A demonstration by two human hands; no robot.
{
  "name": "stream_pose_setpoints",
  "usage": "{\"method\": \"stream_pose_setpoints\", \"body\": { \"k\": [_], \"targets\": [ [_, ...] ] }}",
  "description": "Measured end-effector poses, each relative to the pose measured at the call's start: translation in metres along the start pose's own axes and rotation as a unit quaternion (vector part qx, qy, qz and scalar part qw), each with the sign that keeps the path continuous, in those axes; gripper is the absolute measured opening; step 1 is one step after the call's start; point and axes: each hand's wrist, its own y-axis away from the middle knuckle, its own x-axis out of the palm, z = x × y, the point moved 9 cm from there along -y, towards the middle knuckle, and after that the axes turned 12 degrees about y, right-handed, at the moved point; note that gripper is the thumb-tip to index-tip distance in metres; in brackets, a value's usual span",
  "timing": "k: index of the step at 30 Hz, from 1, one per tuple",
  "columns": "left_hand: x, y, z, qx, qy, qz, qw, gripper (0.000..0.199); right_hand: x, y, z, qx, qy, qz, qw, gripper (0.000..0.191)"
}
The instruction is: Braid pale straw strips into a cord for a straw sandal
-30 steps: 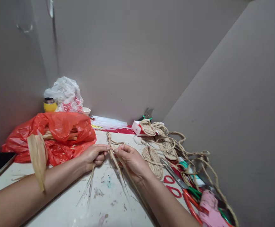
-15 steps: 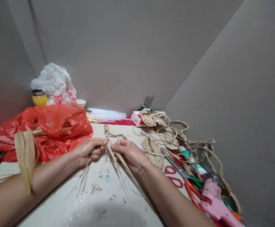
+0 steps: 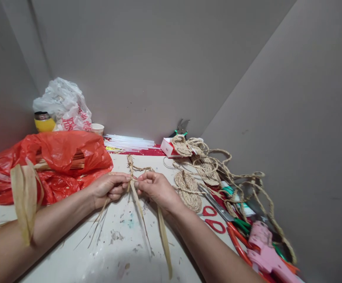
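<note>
A plaited cord of dry straw-coloured fibre lies on the table, running away from my hands. My left hand pinches its near end, with thin loose fibres trailing below the fingers. Close beside it on the right, my right hand is closed on a dry leaf strip, whose long end hangs out under the palm. Another pale strip hangs down between the two hands. The fingertips almost meet at the cord's end, and the exact crossing of the strips there is hidden.
Left stands a red plastic bag of dry leaves, with a leaf piece hanging out over my left forearm. Right lie a coiled oval braid, red-handled scissors, and a pink glue gun. Glue sticks lie at the back.
My right hand has drawn closer to the left at the cord's end. The leaf strip in it now hangs more steeply downward. The view has shifted slightly.
</note>
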Motion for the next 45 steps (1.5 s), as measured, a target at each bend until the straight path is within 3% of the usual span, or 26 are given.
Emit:
{"method": "stream_pose_setpoints", "body": {
  "k": [15,25,29,35,39,45],
  "targets": [
    [0.002,0.003,-0.002,0.036,-0.032,-0.03,0.998,0.019,-0.002,0.003,0.014,-0.12,0.146,-0.077,0.979,0.029],
    [-0.002,0.004,-0.002,0.067,-0.046,-0.067,0.994,0.019,0.01,0.001,-0.011,0.027,-0.002,0.053,0.998,0.03],
    [-0.003,0.005,-0.003,0.072,-0.058,-0.077,0.993,0.019,0.015,0.002,-0.012,0.032,0.003,0.1,0.995,0.028],
    [-0.002,0.007,-0.006,0.098,-0.117,-0.116,0.981,0.014,0.004,-0.002,-0.002,-0.024,0.102,0.008,0.994,0.024],
    [-0.001,0.006,-0.01,0.139,-0.156,-0.135,0.969,0.011,-0.004,-0.001,0.015,-0.085,0.216,-0.06,0.971,0.029],
    [-0.001,0.008,-0.014,0.178,-0.144,-0.144,0.963,0.013,-0.004,0.009,0.023,-0.116,0.318,-0.134,0.931,0.026]
  ]
}}
